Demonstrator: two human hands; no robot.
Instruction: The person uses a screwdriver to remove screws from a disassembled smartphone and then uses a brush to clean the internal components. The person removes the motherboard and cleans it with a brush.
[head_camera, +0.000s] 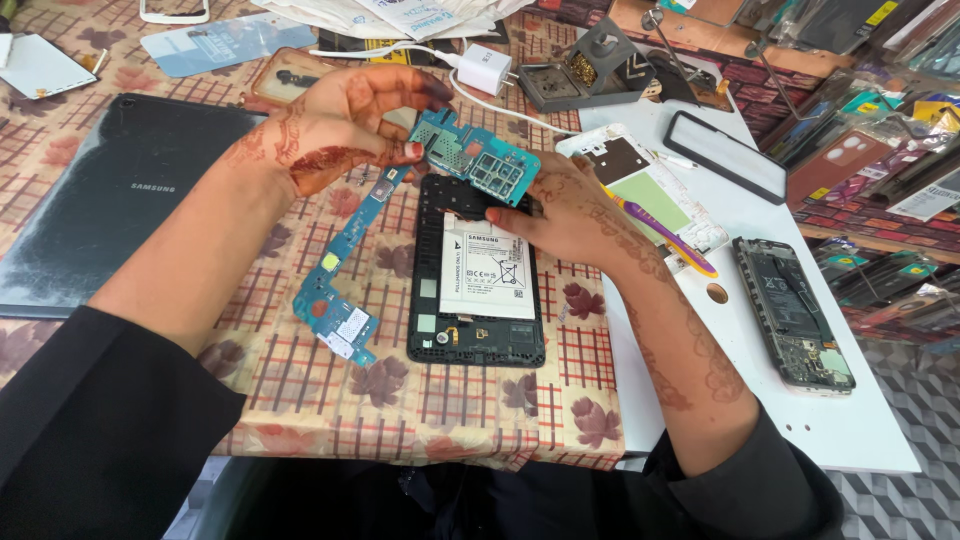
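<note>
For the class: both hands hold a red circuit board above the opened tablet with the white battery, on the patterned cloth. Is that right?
Not quite. The head view shows the circuit board is teal-blue, not red. The rest stands: the left hand and right hand hold it above the opened tablet with its white battery, on the patterned cloth.

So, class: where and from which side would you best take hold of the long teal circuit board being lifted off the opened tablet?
Probably by its bare outer edges at the wide upper end of the long teal circuit board, coming from the sides, as the left hand does. Its flat face carries components, and the thin lower strip trails down unsupported.
</note>
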